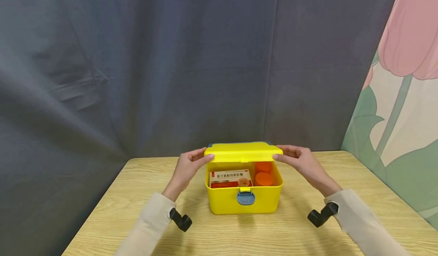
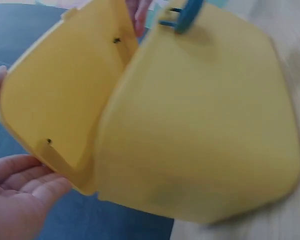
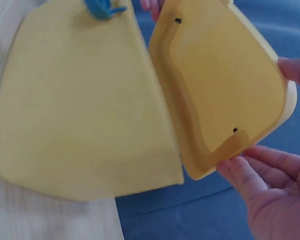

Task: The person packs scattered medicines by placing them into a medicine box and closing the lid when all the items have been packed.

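A yellow plastic box (image 1: 222, 202) stands on the table with its hinged lid (image 1: 243, 152) partly raised. My left hand (image 1: 184, 168) holds the lid's left end between thumb and fingers, while my right hand (image 1: 307, 168) holds the right end the same way. Inside the box, a white and red medicine carton (image 1: 227, 178) lies at the left. Two round orange things (image 1: 264, 179) sit at the right, one behind the other. A blue latch (image 1: 245, 198) hangs on the box's front. Both wrist views show the lid's underside (image 2: 65, 85) and the fingers at its edge.
The light wood table (image 1: 212, 235) runs back to a dark grey curtain (image 1: 205, 77). On the right rises a panel with painted pink tulips (image 1: 407, 32). A black wrist camera (image 1: 180, 220) is strapped to each sleeve.
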Available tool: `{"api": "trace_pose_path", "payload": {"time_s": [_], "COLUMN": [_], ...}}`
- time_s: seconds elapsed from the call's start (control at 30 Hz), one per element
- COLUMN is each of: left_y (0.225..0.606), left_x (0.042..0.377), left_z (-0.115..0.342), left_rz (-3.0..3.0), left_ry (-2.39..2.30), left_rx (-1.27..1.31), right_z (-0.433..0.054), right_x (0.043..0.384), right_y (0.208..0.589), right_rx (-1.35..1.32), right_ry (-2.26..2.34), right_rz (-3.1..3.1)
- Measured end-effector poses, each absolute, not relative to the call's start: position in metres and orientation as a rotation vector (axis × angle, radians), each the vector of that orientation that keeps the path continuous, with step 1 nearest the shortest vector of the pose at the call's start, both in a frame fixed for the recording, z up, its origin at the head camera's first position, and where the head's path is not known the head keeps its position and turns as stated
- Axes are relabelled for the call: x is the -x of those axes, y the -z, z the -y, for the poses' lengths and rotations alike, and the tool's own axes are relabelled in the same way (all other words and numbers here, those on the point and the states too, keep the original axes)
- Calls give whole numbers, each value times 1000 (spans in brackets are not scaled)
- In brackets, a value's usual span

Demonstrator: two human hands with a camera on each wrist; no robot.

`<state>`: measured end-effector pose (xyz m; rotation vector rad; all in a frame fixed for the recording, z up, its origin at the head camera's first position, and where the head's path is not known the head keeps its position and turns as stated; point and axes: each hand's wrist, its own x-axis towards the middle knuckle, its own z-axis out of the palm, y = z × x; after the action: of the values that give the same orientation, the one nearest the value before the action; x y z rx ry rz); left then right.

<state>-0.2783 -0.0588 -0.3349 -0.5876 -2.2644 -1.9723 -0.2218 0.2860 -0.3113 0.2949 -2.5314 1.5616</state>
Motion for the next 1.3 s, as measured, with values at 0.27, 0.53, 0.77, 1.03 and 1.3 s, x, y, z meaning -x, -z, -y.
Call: {"api": "trace_pose_path", "payload": {"time_s": [0.27,0.53,0.77,1.03,1.3], "left_y": [355,368,384,399,403], "left_x": [276,276,277,281,282], "left_z": [61,62,62,65,66], "left_rz": [2177,2139,2114,2078,2094], "left_ry": [1819,1790,1795,1731,1692], "left_rx": [759,835,897,978,1002], "right_z": [-289,-291,-291,-290,-289], "right_x": [219,219,217,220,218], "right_y": [327,341,358,371,375], "right_rx": [-445,-503,-489,-512,-549], "right_ry": [-1472,-1427,-1366,-1373,-1440], "right_rz": [2471,2435,2429,2381,2331]}}
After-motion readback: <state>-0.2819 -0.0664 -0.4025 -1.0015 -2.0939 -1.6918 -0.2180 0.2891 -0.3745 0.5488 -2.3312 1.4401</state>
